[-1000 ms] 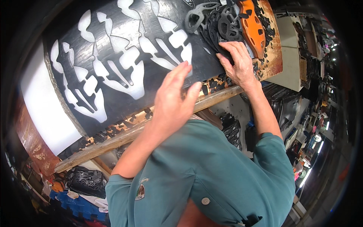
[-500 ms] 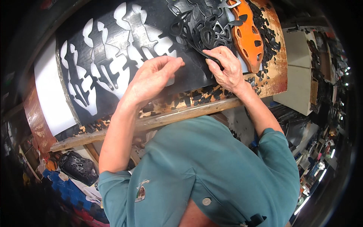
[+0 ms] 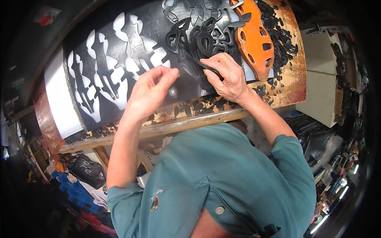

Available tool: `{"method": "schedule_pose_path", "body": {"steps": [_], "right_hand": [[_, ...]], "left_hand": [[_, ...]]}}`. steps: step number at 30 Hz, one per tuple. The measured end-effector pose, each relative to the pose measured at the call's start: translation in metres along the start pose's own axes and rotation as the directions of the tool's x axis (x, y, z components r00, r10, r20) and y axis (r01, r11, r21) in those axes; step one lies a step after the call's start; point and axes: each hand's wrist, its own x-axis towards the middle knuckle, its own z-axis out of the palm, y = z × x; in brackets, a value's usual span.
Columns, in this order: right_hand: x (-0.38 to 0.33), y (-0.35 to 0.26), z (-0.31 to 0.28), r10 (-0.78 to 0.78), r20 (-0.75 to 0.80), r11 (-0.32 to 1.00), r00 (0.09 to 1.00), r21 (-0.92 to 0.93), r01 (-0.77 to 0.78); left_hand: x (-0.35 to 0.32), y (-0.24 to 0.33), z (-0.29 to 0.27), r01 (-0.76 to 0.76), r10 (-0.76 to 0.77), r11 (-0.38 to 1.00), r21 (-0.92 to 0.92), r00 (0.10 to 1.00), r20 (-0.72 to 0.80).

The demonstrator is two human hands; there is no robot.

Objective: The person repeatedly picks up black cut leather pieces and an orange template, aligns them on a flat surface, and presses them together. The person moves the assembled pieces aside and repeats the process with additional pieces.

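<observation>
Landmark: the orange slotted plate (image 3: 260,49), lying on the bench board (image 3: 294,75).

Workpiece: one thin black cut-out (image 3: 198,62), left of the orange slotted plate. Its near end is in the right hand (image 3: 226,77); the rest runs away from the body into the loose black cut-outs (image 3: 213,44), also left of the plate.

Right hand: thumb and fingers are closed in a pinch on the strip. Left hand (image 3: 152,90): farther left of the plate, raised over the black sheet (image 3: 152,23), fingers curled, thumb and forefinger tips close together. No piece shows between them; whether the tips meet cannot be told.

Handling recommendations:

1. Keep the pinch flat and near the end of the strip; the material appears flexible and is likely to bend under a sideways pull.
2. Draw slowly. The looped parts overlap and could snag on one another.
3. Steady the neighbouring pieces with the left hand, which appears free for this.
4. Clear the small black leaf-shaped piece (image 3: 246,16) overlying the orange slotted plate, and keep the piece apart from the black scraps (image 3: 279,37) to the plate's right.
</observation>
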Motion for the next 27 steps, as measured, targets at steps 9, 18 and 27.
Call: {"method": "schedule_pose_path", "body": {"steps": [9, 18, 27], "right_hand": [[0.003, -0.005, 0.003, -0.049, 0.010, 0.997, 0.999, -0.058, 0.050], [0.005, -0.011, 0.002, -0.004, 0.030, 0.999, 1.000, -0.047, 0.005], [0.015, -0.013, -0.029, 0.735, 0.126, 0.347, 0.666, 0.775, -0.529]], "left_hand": [[0.026, -0.024, -0.007, 0.126, -0.035, 0.742, -0.658, 0.988, 0.149], [0.049, -0.036, 0.011, 0.107, 0.187, 0.521, -0.847, 0.954, 0.235], [0.012, -0.040, 0.009, -0.282, 0.213, 0.939, -0.199, 0.926, -0.310]]}}
